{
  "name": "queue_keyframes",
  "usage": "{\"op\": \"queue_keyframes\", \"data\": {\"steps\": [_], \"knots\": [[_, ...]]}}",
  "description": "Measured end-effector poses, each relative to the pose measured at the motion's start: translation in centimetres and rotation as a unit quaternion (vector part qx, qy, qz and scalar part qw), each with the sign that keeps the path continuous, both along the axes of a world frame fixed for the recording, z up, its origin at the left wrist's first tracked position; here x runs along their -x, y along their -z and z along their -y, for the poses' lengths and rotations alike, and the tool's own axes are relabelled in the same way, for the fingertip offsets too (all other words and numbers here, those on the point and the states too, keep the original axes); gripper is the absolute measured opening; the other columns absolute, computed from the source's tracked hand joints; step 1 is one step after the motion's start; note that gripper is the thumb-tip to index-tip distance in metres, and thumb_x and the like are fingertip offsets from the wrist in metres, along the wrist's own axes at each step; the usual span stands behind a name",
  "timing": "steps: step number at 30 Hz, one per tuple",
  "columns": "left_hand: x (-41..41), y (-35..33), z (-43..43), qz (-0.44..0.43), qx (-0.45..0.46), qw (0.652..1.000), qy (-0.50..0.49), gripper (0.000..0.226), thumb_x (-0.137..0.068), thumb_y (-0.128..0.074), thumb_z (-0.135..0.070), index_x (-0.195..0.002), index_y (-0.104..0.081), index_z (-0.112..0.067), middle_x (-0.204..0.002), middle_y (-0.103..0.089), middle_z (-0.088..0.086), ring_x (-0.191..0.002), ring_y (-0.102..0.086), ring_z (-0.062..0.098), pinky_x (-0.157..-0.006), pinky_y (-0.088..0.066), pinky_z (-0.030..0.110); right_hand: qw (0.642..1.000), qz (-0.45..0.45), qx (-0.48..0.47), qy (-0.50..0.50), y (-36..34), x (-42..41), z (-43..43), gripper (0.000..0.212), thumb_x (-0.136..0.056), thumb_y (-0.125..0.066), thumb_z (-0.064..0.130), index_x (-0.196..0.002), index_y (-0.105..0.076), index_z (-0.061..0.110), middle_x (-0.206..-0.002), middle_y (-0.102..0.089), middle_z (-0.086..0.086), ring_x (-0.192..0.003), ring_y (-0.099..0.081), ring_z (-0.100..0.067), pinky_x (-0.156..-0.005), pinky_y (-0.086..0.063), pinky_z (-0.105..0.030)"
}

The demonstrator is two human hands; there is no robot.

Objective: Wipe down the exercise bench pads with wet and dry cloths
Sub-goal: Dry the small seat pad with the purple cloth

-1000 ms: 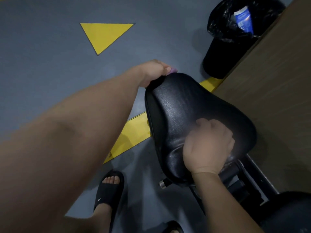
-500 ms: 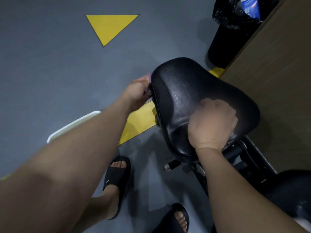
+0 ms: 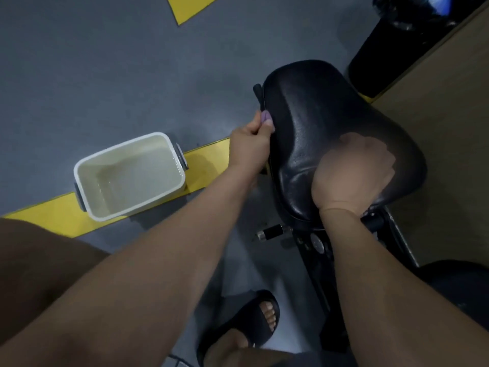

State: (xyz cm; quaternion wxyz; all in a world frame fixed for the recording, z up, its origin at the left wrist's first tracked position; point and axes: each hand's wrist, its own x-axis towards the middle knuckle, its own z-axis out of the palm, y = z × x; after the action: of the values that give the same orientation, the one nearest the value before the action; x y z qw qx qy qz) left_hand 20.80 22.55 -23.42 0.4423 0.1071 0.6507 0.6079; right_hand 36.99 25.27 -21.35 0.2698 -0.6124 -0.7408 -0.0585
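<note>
Since half a second ago my left hand [image 3: 250, 140] has slid back along the left edge of the seat pad [image 3: 317, 109], toward my body. The view has also tipped down, so that a white tub [image 3: 137, 205] now shows. The fingers of this hand are closed tight around a small purple cloth [image 3: 265, 117]. Only a little fold of it comes out beside the thumb, and it touches the side edge of the pad. My right hand [image 3: 354, 170] has stayed in its place. Its fingers are curled into a loose fist that rests on top of the pad, to the right of the cloth. Whether something is inside this fist, I cannot tell.

I judge that the wet wiping of the pad's rim is the step in hand. How much is already wiped, I cannot read from the shine. The next move, I think, calls for pulling the cloth further along the edge to the near end with steady pressure, and soon for a dip in the tub. It stands on the floor to the left of my holding fingers, on a yellow line [image 3: 47, 218], with some water in it.

Far beyond the fingers, a black bin [image 3: 383, 56] is cut off at the top of the view. Nearer to me than the right fist, a second pad [image 3: 460, 284] is almost lost in the dark. No dry cloth is to be seen.
</note>
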Motion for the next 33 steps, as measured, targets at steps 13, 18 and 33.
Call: {"op": "queue_keyframes", "data": {"steps": [13,18,33], "knots": [[-10.5,-1.2,11.3,-0.013,0.014,0.999,-0.045,0.031,-0.104,-0.056,-0.031,-0.134,-0.063,-0.029,-0.131,-0.063,0.023,-0.124,-0.058,0.031,-0.104,-0.047,0.041,1.0,0.014,0.005,0.009,0.0,0.2,0.0,0.031,-0.085,-0.058,0.03,-0.113,-0.064,0.019,-0.118,-0.058,-0.009,-0.107,-0.052,-0.032,-0.089,-0.039,-0.044],[-14.4,-2.5,13.4,0.051,0.028,0.996,-0.061,0.04,-0.105,-0.057,-0.022,-0.144,-0.052,-0.024,-0.146,-0.058,-0.002,-0.137,-0.052,0.014,-0.116,-0.042,0.04,1.0,0.012,-0.006,0.009,0.1,0.3,0.1,0.032,-0.083,-0.056,0.03,-0.112,-0.066,0.018,-0.117,-0.059,-0.009,-0.104,-0.053,-0.031,-0.087,-0.039,-0.042],[-18.4,-1.2,12.0,0.08,0.038,0.984,-0.153,0.051,-0.104,-0.056,-0.023,-0.152,-0.04,-0.026,-0.153,-0.051,-0.002,-0.141,-0.048,0.012,-0.117,-0.041,0.042,1.0,0.008,-0.006,0.017,0.2,0.4,0.0,0.032,-0.081,-0.056,0.03,-0.109,-0.067,0.02,-0.115,-0.06,-0.006,-0.102,-0.053,-0.029,-0.085,-0.039,-0.042]]}}
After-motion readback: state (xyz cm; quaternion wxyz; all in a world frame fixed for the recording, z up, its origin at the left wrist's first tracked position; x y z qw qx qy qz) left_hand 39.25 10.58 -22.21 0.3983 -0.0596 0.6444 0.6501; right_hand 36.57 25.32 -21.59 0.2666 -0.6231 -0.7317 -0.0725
